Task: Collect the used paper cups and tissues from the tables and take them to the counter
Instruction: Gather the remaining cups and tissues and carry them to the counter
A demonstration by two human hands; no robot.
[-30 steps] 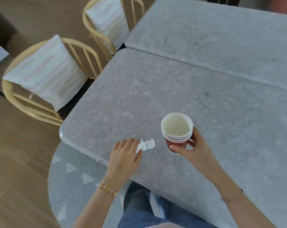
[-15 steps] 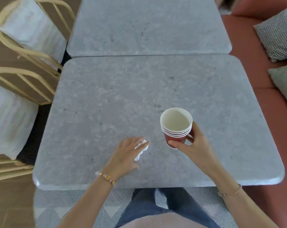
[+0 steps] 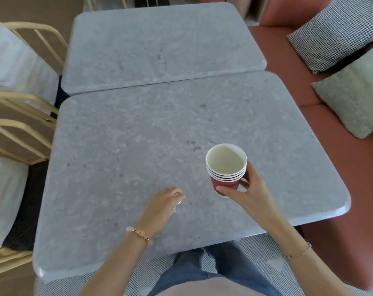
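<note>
Two hands work low in the head view. At lower right, the right hand (image 3: 251, 193) grips a stack of paper cups (image 3: 226, 167) over the grey bench (image 3: 138, 135), upright, mouths up, long axis vertical. At lower centre, the left hand (image 3: 162, 208) curls over a mostly hidden tissue (image 3: 179, 202). Gathering the tissue seems underway; next, lift it clear.

A café — paired stone tables (image 3: 160, 50), cushioned bench (image 3: 288, 67), rattan chairs (image 3: 31, 99).

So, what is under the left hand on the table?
A white tissue: only a small bit shows at the fingertips of the left hand. The rest is covered, so its shape cannot be seen.
</note>
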